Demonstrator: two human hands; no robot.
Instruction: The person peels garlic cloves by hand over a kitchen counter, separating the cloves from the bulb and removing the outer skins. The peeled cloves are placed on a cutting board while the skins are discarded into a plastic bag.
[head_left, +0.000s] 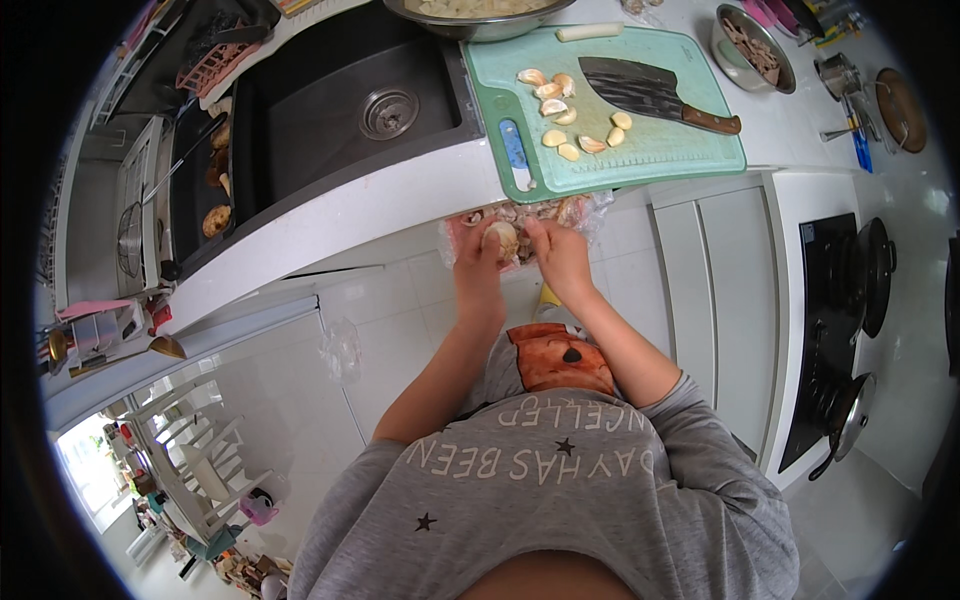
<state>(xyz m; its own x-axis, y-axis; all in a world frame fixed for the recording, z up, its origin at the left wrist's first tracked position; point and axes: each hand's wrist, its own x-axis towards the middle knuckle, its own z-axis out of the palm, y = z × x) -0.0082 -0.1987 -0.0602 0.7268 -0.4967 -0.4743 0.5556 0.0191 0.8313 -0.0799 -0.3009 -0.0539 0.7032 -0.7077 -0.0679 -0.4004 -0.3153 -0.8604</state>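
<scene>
My left hand (478, 262) holds a garlic bulb (504, 238) just in front of the counter edge. Close beside it, the thumb and fingers of my right hand (561, 255) come together; whether a bit of garlic is pinched there is too small to tell. Beneath both hands hangs a clear and pink plastic bag (596, 210) with papery peels in it. On the green cutting board (660, 161) above lie several garlic cloves (550, 91), some in their skins, and several peeled cloves (555, 138). A cleaver (634, 82) with a wooden handle rests to their right.
A dark sink (315, 112) lies left of the board, with mushrooms (217, 220) at its far left. Behind stand a large metal bowl (480, 28) of pale cubes and a smaller bowl (750, 49) of meat. A stove (821, 330) holding pans is at right.
</scene>
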